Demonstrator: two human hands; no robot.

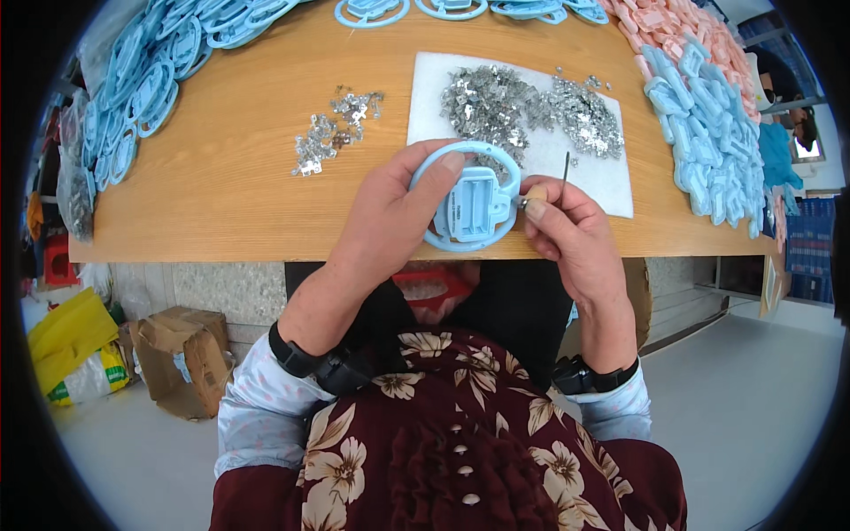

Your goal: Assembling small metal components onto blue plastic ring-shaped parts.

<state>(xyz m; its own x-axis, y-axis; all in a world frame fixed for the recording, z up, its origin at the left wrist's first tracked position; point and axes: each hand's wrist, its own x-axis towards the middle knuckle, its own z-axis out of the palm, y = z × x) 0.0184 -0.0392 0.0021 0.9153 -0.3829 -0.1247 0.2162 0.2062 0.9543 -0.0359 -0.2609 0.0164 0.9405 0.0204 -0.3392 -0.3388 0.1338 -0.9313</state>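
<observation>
My left hand (382,214) is closed on the left side of a light blue round plastic housing (476,205), its thumb lying across the ring. A raised compartment in slots fills the housing's middle. My right hand (577,234) pinches a small metal piece (522,203) between thumb and fingers, right against the housing's right edge. A thin dark metal rod (566,168) sticks up from the same hand; its lower end is hidden by the fingers. Beyond my hands, small silver metal clips (489,102) lie heaped on a white foam sheet (611,196).
A smaller scatter of metal clips (329,133) sits on the wooden table (221,190) to the left. Blue ring housings (159,88) pile along the far left. Long blue plastic parts (704,133) and pink ones (664,26) are stacked at right. A cardboard box (181,363) stands on the floor.
</observation>
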